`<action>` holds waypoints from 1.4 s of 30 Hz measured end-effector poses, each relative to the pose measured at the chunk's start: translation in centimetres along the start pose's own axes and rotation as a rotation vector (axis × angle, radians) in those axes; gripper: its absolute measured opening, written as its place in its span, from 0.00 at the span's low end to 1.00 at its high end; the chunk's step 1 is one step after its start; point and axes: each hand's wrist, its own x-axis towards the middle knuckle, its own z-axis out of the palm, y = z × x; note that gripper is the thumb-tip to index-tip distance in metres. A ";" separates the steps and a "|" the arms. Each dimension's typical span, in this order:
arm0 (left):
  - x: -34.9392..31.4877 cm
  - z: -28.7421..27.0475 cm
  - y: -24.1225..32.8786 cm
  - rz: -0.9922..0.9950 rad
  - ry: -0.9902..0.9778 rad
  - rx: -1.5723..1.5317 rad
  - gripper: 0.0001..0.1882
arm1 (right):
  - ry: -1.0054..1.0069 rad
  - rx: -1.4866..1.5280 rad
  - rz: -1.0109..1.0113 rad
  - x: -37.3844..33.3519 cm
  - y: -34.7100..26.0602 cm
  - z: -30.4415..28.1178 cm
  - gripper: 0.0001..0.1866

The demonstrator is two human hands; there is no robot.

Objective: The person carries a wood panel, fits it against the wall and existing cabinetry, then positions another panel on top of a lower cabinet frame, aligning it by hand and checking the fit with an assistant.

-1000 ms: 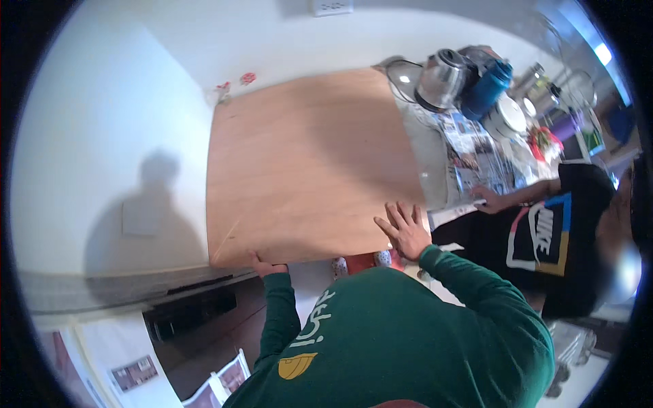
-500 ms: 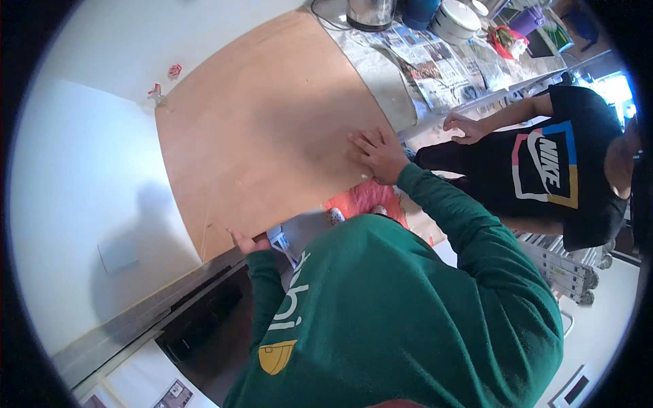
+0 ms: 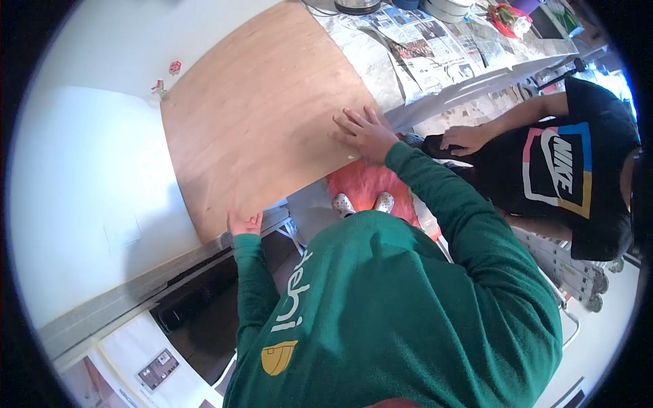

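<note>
A large, thin, pale-brown wooden board (image 3: 258, 115) extends in front of me, against the white wall on the left. My right hand (image 3: 371, 138) lies palm down near its right near corner, fingers spread flat on the surface. At the near edge toward the left corner, my left hand (image 3: 245, 223) grips the board with its thumb side up; some of its fingers are partly hidden at the edge. Both arms are in green sleeves.
A newspaper-covered worktop (image 3: 435, 58) with pots and a red bag (image 3: 507, 22) stands beyond the board. A person in a black T-shirt (image 3: 578, 163) stands at right, near a folded metal ladder (image 3: 564, 268). Red wall valves (image 3: 175, 67) sit at left; red sheeting (image 3: 374, 183) lies underfoot.
My view has shifted, showing more of the floor and my shoes. Both hands stay at the board, the right still flat. The other person's arm has lowered slightly.
</note>
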 end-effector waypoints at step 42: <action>18.5 61.6 1.7 1.414 -0.064 1.978 0.45 | 0.144 0.234 0.625 18.2 7.2 -0.9 0.56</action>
